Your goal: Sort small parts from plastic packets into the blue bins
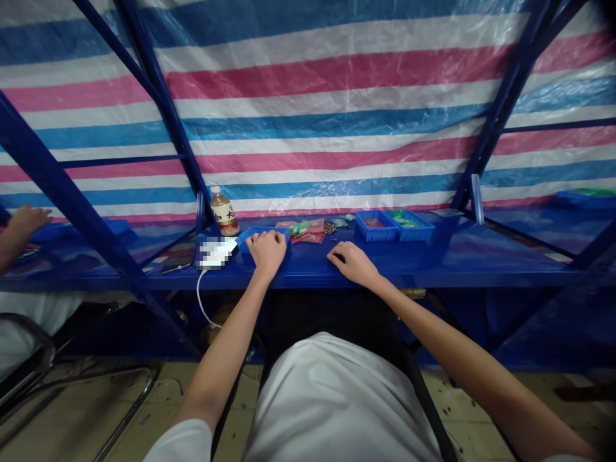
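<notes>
My left hand (267, 254) is at the right part of a blue tray (244, 239), its fingers bent down and partly hidden behind the knuckles. What those fingers hold, if anything, cannot be seen. My right hand (355, 263) rests near the front of the blue table, with curled fingers and a dark gap by the thumb. Anything within it is hidden. Between and beyond the hands lie a red plastic bag (315, 231), a green bag (299, 228) and a small pile of brass-coloured parts (330, 228).
Two joined blue trays stand at the back: one with reddish contents (375, 234), one with green packets (412, 234). Left are a drink bottle (225, 215), a phone (179, 258) and a blurred-out device with a white cable (200, 298). Another person's hand (26, 221) shows far left.
</notes>
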`<act>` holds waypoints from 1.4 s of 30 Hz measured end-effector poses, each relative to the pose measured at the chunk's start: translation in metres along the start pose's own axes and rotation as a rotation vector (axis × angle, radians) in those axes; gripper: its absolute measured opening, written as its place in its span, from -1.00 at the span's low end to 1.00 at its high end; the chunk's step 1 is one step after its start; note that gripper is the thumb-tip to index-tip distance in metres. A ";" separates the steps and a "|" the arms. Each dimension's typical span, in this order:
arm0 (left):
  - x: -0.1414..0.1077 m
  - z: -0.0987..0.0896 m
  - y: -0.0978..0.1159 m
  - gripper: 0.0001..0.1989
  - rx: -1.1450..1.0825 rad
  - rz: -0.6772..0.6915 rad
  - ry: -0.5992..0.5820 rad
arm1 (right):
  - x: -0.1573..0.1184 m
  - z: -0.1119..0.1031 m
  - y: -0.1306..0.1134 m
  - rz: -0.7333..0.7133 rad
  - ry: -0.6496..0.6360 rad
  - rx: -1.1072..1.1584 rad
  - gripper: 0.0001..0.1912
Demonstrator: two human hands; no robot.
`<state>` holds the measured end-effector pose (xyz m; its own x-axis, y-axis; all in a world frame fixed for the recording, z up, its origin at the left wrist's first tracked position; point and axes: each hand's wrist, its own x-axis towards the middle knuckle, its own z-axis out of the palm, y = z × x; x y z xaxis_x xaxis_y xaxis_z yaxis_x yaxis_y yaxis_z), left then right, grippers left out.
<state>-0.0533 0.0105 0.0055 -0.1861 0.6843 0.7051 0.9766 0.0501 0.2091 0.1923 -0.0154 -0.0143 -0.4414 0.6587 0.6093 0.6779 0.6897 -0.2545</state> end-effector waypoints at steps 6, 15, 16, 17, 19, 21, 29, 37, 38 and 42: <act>-0.003 -0.008 0.008 -0.70 -0.036 0.102 0.052 | 0.000 0.000 0.000 0.010 -0.003 -0.001 -0.79; -0.016 -0.004 0.047 -0.76 -0.231 0.587 -0.154 | 0.000 0.001 0.001 0.006 -0.018 -0.029 -0.76; -0.016 -0.002 0.050 -0.75 -0.233 0.608 -0.179 | 0.000 0.001 0.002 0.003 -0.017 -0.034 -0.76; -0.016 0.000 0.052 -0.74 -0.233 0.617 -0.197 | 0.000 0.002 0.002 -0.001 -0.016 -0.038 -0.76; -0.014 0.004 0.056 -0.71 -0.226 0.609 -0.224 | 0.000 0.002 0.002 -0.005 -0.016 -0.042 -0.76; -0.012 0.007 0.058 -0.67 -0.216 0.595 -0.252 | 0.000 0.002 0.002 -0.003 -0.020 -0.043 -0.76; -0.005 0.025 0.067 -0.62 -0.188 0.592 -0.288 | 0.001 0.001 0.000 -0.018 -0.028 -0.052 -0.75; 0.000 0.034 0.068 -0.62 -0.159 0.527 -0.280 | 0.000 0.002 0.000 -0.008 -0.022 -0.060 -0.76; 0.001 0.035 0.068 -0.62 -0.159 0.525 -0.280 | 0.000 0.002 0.000 -0.007 -0.023 -0.061 -0.76; 0.002 0.035 0.069 -0.63 -0.163 0.509 -0.291 | 0.000 0.002 0.000 -0.004 -0.028 -0.068 -0.76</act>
<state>0.0180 0.0411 -0.0025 0.3595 0.7650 0.5343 0.9019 -0.4319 0.0115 0.1913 -0.0146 -0.0154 -0.4602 0.6647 0.5886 0.7138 0.6712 -0.1999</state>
